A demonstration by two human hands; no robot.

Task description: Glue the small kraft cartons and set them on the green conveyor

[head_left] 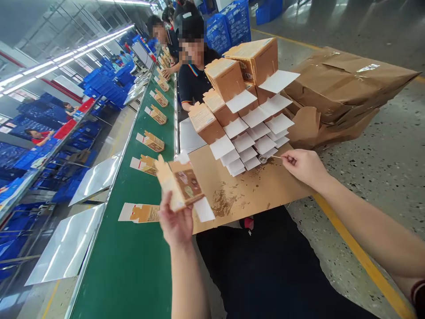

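Observation:
My left hand [177, 221] grips a small brown printed carton [187, 184] with a white flap hanging open; the carton is a little blurred. Between the fingertips of my right hand [300, 164] is a thin pale stick [276, 156]. Its far end reaches a small round container [263, 159], which sits on the brown cardboard sheet [285, 186] beside the carton pile. That stack of brown cartons [215, 122], white flaps sticking out toward me, stands in front of my hands. Dark wet-looking stains [224, 201] mark the cardboard.
A green conveyor belt [133, 261] on my left carries a row of cartons [146, 212]. Co-workers [195, 62] sit farther along it. A large brown paper-wrapped bundle [348, 97] lies at the right. Blue crates [229, 22] stand behind, and a yellow line [358, 252] crosses the floor.

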